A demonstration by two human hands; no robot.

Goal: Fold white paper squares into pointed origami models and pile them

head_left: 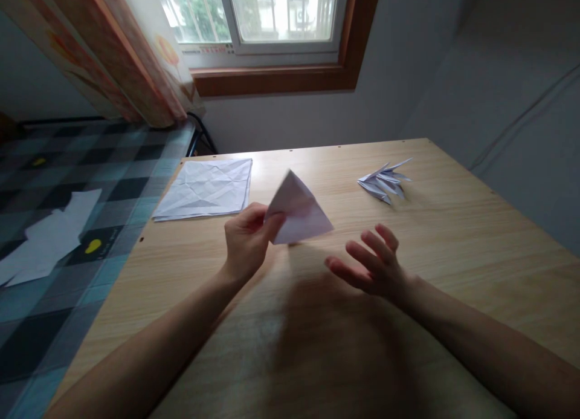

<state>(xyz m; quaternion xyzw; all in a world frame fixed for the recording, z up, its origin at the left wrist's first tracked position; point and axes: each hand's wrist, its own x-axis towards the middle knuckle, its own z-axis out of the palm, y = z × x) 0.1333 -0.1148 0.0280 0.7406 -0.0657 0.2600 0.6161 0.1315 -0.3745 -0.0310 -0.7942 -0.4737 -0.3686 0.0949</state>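
Note:
A white folded paper (302, 213), triangular in outline, is pinched by its left edge in my left hand (248, 236), above the middle of the wooden table (453, 243). My right hand (374, 262) hovers to the right of the paper and apart from it, its fingers spread and slightly curled with nothing in them. Beyond my left hand lies a stack of white square sheets (206, 188); the top one carries crossing crease lines. Past my right hand sits a cluster of pointed folded paper pieces (385, 181).
Left of the table is a surface with a checked cloth (131, 195), holding several loose white paper scraps (49, 243). A patterned curtain (131, 50) hangs beside the window (281, 14) behind the table. A cable (521, 120) runs along the right wall.

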